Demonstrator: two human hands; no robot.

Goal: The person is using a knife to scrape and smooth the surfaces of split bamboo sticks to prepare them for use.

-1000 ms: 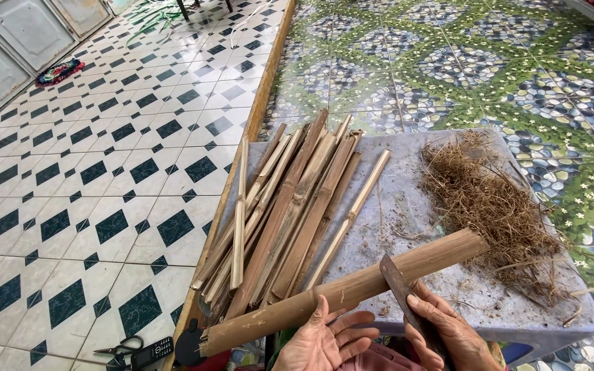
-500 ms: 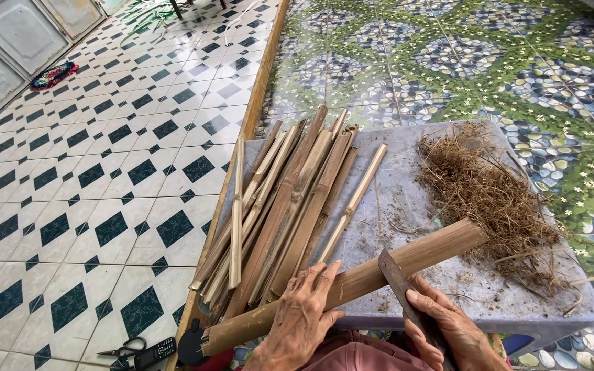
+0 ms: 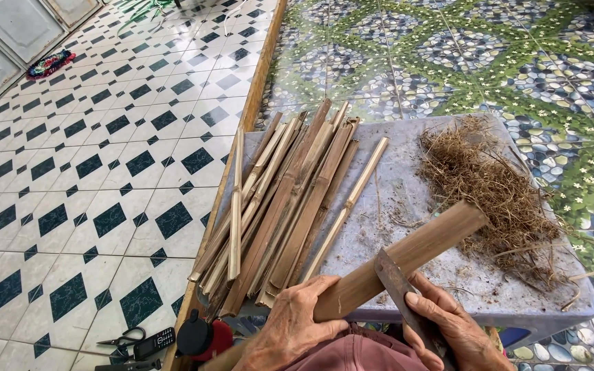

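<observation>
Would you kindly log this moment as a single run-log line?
left hand: grips bamboo pole | right hand: holds rusty blade against pole | split bamboo strips and dry fibres on grey table

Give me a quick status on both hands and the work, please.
Left hand gripping round tan bamboo pole. Right hand holding rusty flat blade against it. Split bamboo strips stacked alongside, clear.

The bottom edge is cutting off the right hand (image 3: pixel 448 326) and the knife (image 3: pixel 401 292) handle; the left hand (image 3: pixel 297 323) is hiding part of the bamboo pole (image 3: pixel 407 254).
</observation>
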